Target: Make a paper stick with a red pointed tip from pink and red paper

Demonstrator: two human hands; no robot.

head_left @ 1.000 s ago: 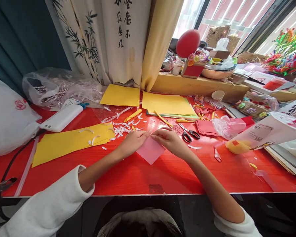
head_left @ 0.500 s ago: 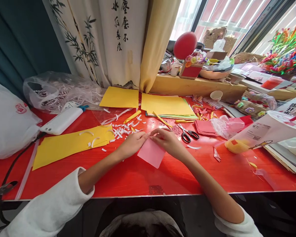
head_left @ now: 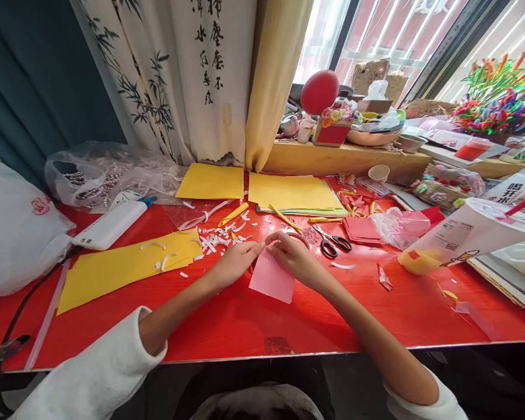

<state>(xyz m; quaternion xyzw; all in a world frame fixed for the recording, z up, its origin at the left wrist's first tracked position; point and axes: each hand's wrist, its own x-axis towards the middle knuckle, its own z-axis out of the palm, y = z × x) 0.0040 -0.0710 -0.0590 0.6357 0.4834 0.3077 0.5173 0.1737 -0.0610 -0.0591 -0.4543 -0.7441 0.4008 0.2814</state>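
Observation:
A pink square of paper [head_left: 273,279] hangs from my fingers above the red table. My right hand [head_left: 289,254] is closed on its upper edge, thumb and fingers pinched together. Beside it, my left hand [head_left: 240,259] pinches at the paper's top left corner; the fingertips of both hands nearly meet there. White paper scraps [head_left: 219,238] lie just beyond my left hand. Black-handled scissors [head_left: 333,241] rest to the right of my right hand, and a ring-shaped item [head_left: 301,238] shows partly behind that hand.
Yellow paper strips [head_left: 122,265] lie at left, near a white power bank [head_left: 111,226]. Yellow sheets [head_left: 295,192] are stacked at the back. Red paper squares [head_left: 361,231] and a tilted drink cup [head_left: 468,233] stand at right. The table's front edge [head_left: 227,360] is close to me.
The pink paper has turned slightly and shifted a little to the right in my fingers. Both hands keep their pinch. The whole view has tilted up slightly.

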